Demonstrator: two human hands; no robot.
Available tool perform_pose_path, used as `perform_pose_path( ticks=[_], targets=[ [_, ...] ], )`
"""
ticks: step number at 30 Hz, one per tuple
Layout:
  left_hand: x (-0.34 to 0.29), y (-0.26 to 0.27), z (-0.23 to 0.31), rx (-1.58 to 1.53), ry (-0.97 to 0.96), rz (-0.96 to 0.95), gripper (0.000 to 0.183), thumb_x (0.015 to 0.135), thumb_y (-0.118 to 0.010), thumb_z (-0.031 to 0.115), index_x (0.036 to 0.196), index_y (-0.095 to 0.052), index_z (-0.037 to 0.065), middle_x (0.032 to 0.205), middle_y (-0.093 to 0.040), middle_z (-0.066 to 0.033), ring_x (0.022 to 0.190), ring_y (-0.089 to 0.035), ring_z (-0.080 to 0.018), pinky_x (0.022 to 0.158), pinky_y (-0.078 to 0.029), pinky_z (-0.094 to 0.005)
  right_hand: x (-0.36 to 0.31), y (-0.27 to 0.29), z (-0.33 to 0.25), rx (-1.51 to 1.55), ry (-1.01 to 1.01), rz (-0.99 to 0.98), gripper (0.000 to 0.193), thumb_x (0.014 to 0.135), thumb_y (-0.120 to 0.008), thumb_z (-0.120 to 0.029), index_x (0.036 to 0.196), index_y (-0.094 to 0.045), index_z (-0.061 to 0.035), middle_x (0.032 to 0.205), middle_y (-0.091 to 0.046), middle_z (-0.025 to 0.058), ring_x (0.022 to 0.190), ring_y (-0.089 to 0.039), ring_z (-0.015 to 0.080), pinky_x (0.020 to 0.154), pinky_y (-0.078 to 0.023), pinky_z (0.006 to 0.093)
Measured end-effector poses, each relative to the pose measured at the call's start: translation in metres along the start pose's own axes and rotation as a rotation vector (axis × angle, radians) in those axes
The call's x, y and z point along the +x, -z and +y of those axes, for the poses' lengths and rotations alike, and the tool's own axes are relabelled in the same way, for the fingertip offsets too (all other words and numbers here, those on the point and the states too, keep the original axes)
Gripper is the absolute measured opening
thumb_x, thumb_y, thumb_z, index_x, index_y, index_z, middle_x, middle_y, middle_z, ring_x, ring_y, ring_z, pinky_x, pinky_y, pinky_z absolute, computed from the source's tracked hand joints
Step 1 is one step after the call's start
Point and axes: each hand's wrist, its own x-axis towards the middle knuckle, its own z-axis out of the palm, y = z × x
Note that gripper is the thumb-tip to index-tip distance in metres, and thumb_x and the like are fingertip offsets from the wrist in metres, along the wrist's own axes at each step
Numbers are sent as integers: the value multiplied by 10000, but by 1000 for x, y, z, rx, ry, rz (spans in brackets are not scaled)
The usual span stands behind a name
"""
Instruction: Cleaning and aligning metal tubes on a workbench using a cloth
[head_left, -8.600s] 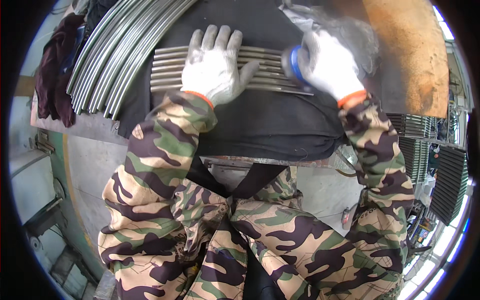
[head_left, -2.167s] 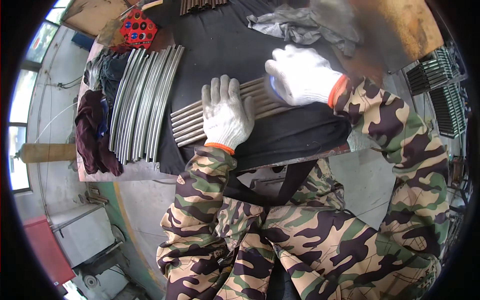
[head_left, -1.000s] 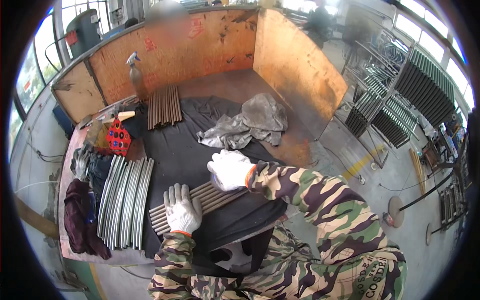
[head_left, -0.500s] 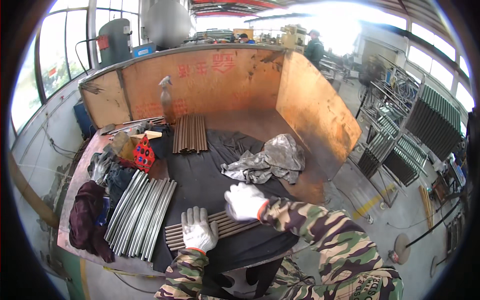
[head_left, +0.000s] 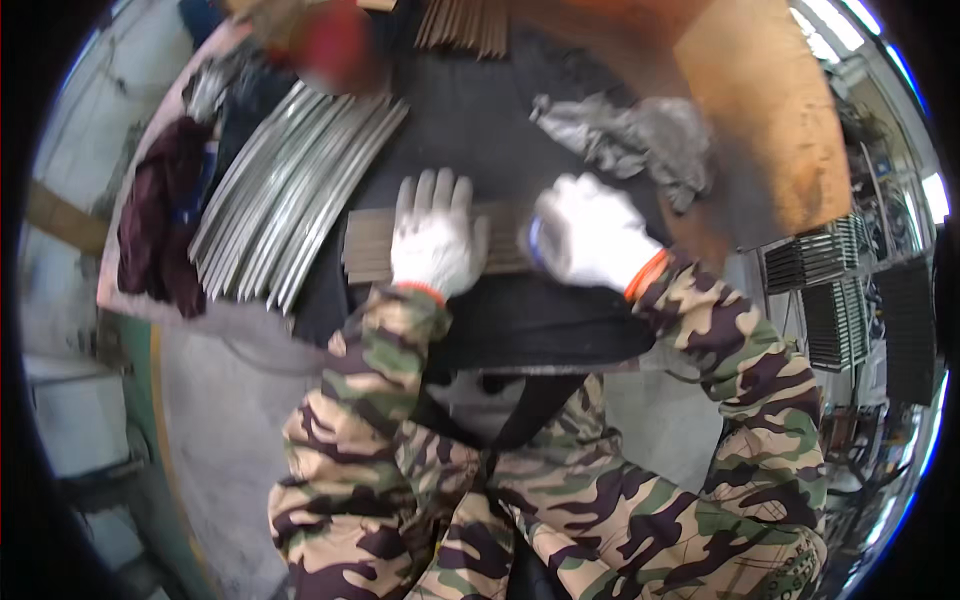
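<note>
A row of brownish metal tubes [head_left: 368,245] lies side by side on a dark cloth [head_left: 540,325] at the table's near edge. Flat across these tubes rests my left hand [head_left: 435,240], in a white glove, its fingers stretched out. My right hand [head_left: 590,230], also gloved, is curled over their right end. A blue-edged thing shows under its palm, too blurred to name. To the left of my hands, a bundle of shiny silver tubes [head_left: 295,195] slants across the table.
A crumpled grey cloth [head_left: 640,140] lies beyond my right hand, near an orange-brown board [head_left: 770,130]. More brown tubes [head_left: 465,25] are at the far side. A maroon cloth [head_left: 155,220] sits at the left edge. Racks of tubes [head_left: 835,310] stand at right.
The view has tilted down, bringing my lap into sight. My right hand has shifted rightward along the brown tubes, away from my left hand, which stays flat on them.
</note>
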Motion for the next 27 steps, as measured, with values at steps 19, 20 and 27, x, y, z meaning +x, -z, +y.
perform_pose_path(
  ticks=[19,20,27],
  targets=[
    [-23,9,-21,41,40,19,404,971,-713,299,1260,-704,17,1318,-701,-176,1301,-630,-385,1184,-435,-539,15,-51,-19,32,105,142,280,988,-629,-334,1115,-684,-90,1082,-667,195,1050,-701,419,857,-598,581],
    [-15,12,-14,20,41,29,404,971,-713,299,1260,-704,17,1318,-701,-176,1301,-630,-385,1184,-435,-539,4,-39,-20,54,102,116,270,986,-634,-337,1094,-685,-95,1081,-664,194,1059,-698,408,862,-597,576],
    [-13,2,-3,111,79,157,296,952,-718,261,1147,-707,40,1117,-702,-132,1121,-644,-351,1072,-457,-522,23,-41,3,-32,23,228,198,958,-665,-283,1021,-681,-96,1051,-686,177,994,-705,418,839,-593,548]
  ],
)
